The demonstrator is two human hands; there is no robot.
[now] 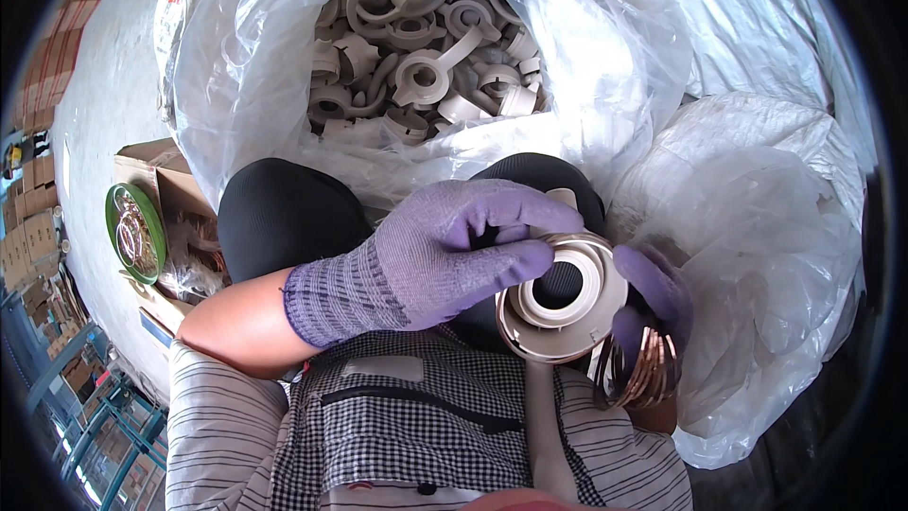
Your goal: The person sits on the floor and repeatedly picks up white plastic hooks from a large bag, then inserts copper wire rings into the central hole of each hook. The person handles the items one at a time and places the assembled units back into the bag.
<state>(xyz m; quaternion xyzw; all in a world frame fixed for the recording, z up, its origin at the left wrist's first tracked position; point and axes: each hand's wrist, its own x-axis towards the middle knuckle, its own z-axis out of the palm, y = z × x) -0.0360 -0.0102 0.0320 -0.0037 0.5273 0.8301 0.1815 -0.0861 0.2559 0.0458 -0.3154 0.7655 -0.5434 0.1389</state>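
From the head view I see both hands gloved in purple and grey, raised in front of the apron (416, 393). My left hand (454, 251) is pinched narrow, thumb and fingers on the upper left side of a beige round plastic part (560, 333). That part sits over the lap, its round opening facing up at me, with a thin brownish band along its outer edge. My right hand (654, 289) is curled at the part's right side and carries a bunch of copper-coloured rings (653, 371); whether they are looped on the fingers or gripped in the palm, I cannot tell. Nor can I tell how firmly it meets the part.

Ahead, past the knees (291, 218), the crumpled rim of a plastic-lined sack (241, 114) bounds my reach, wide open around a heap of similar beige parts (421, 80). On my right, a translucent plastic bag (757, 312) bulges near the right hand, so room is tighter there. On the left, a green round dish (159, 238) of rings stands at a cardboard box (180, 180), well apart from the left hand, with pale floor (104, 142) beyond.
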